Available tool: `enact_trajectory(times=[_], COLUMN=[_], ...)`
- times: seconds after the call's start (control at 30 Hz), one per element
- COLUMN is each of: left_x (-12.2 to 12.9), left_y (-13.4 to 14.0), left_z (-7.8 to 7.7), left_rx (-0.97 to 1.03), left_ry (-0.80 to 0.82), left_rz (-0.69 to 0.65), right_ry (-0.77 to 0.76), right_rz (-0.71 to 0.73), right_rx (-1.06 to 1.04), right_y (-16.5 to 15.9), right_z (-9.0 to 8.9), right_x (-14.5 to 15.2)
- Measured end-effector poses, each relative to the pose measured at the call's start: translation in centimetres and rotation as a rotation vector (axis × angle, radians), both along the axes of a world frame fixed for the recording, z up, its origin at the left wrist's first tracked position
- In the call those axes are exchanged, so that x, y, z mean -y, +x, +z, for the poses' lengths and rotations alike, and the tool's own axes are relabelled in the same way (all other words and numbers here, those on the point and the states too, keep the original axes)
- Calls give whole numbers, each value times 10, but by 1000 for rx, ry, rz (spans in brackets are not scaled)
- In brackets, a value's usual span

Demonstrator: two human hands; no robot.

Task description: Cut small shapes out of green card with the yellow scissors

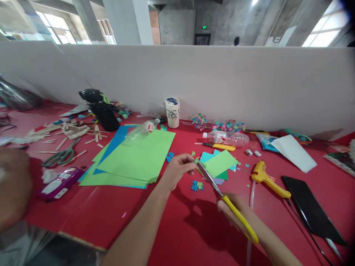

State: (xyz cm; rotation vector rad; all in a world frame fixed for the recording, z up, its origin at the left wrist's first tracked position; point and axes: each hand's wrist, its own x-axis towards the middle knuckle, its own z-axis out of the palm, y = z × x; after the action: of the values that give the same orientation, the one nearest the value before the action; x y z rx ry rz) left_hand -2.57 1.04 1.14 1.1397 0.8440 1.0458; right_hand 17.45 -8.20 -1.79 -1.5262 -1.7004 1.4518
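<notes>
Nearest, the right hand grips the yellow handles of a pair of scissors, blades directed away and to the left. The left hand pinches a small green paper piece between thumb and fingers, above the table; the blade tips meet it. Whether the blades are parted: cannot tell. Below the piece, a cluster of blue and green paper stars lies on the red table. At far left, another person's arm, blurred; beside it, a purple device. At right, a black tablet-like slab and, just beyond it, a yellow glue gun on its side. Further out: a stack of green and blue sheets left of the hands, smaller coloured sheets behind the scissors, and dark green scissors near scattered wooden sticks. Beyond these, a clear bottle lies behind a yellow cutter; a patterned cup stands upright near the pale partition.
</notes>
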Motion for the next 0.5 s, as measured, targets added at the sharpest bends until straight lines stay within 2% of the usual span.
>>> enact_trajectory(times=[0.17,0.37,0.5], left_x=[-1,3,6], left_y=[-1,8,13], left_z=[0,-2,-1], left_rx=[2,87,152], left_ry=[-11,-46,-55], left_rz=[-15,-12,39], right_ry=[-60,-25,-12], right_rz=[-48,-163,-153], right_rx=[1,-39,-46], right_y=[-4,-11,-13], right_z=[2,-2,-8], right_x=[1,3,2])
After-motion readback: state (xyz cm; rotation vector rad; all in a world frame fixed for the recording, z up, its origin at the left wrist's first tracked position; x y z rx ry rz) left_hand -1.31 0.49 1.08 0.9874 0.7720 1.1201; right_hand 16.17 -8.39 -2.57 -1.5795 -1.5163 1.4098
